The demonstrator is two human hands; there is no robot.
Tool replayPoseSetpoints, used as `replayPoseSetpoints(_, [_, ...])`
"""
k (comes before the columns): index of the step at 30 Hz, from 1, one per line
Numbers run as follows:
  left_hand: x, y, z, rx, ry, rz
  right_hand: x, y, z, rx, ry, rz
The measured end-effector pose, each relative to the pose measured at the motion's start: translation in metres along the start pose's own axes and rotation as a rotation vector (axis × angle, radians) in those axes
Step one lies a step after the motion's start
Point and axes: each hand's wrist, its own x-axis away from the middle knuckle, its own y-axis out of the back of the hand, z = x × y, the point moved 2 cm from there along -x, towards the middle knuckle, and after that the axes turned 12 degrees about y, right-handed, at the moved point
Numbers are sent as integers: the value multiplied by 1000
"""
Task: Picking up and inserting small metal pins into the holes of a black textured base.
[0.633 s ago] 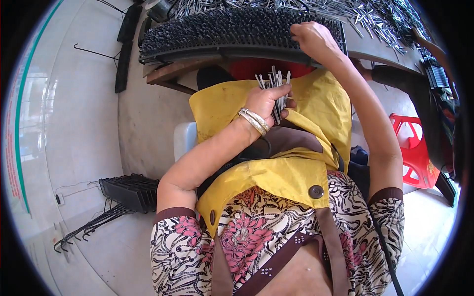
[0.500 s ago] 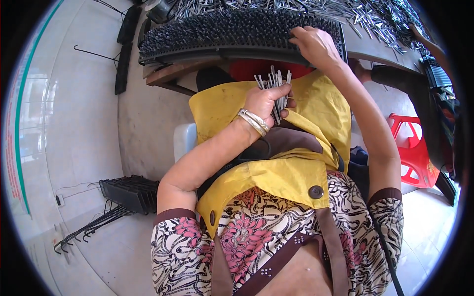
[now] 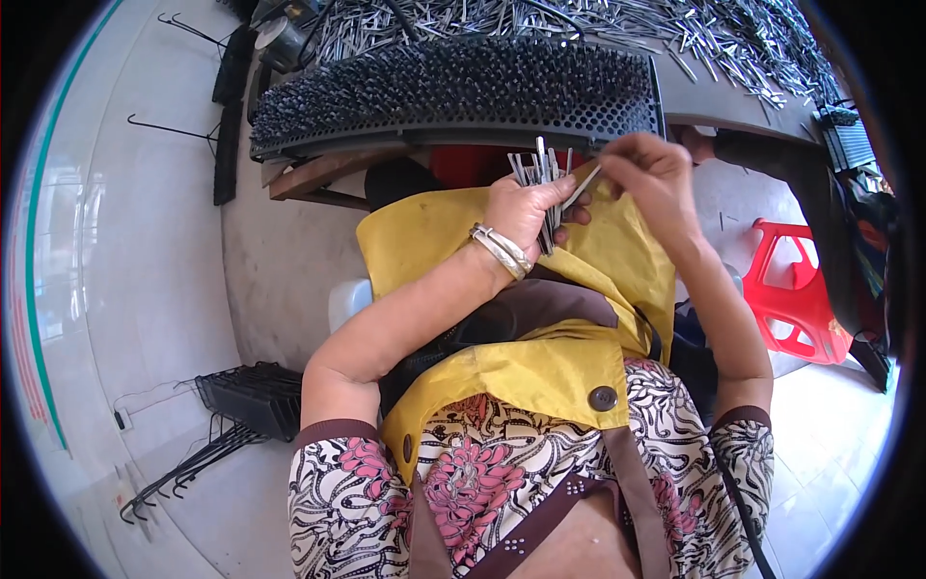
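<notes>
My left hand [image 3: 516, 214] is closed round a bundle of thin grey metal sticks [image 3: 541, 164], which point up and away above my lap. Close on its right, my right hand [image 3: 658, 183] pinches one pale thin stick [image 3: 583, 185], tilted, its lower end at the bundle. Beyond both hands stands a long black perforated rack [image 3: 617, 122], packed with upright dark sticks [image 3: 434, 92]. Bare holes show along its front right part. What my curled left fingers cover of the bundle is hidden.
Loose metal sticks [image 3: 656, 27] lie heaped on the table [image 3: 728, 111] behind the rack. A red plastic stool [image 3: 796, 314] stands at right, near another person's dark-clad leg [image 3: 820, 188]. Black hooked racks [image 3: 253, 400] rest on the floor at left. A yellow apron [image 3: 424, 227] covers my lap.
My right hand has come back from the rack's right end, down toward my left hand, and now pinches a stick at the bundle. The left hand keeps its grip.
</notes>
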Motion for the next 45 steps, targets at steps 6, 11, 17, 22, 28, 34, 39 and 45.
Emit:
replayPoseSetpoints(6, [-3, 0, 4, 27, 54, 21, -39, 18, 22, 483, 536, -287])
replayPoseSetpoints(11, [-2, -2, 8, 63, 79, 37, -52, 9, 12, 725, 935, -155])
replayPoseSetpoints(17, [-2, 3, 10, 68, 91, 21, -54, -1, 0, 887, 1023, 147])
replayPoseSetpoints(22, [-8, -1, 7, 106, 78, 31, -54, -4, -6, 1010, 941, 238])
replayPoseSetpoints(28, [5, -5, 5, 24, 63, 92, -10, -12, 18, 204, -33, 187])
replayPoseSetpoints(34, [5, -4, 10, 35, 87, 65, -2, -4, 14, 121, -5, 35])
replayPoseSetpoints(39, [3, 3, 12, 99, 95, 69, -32, 8, 20, 332, 304, -228])
replayPoseSetpoints(45, [3, -2, 14, 99, 106, 62, -46, 0, 10, 687, 919, -188])
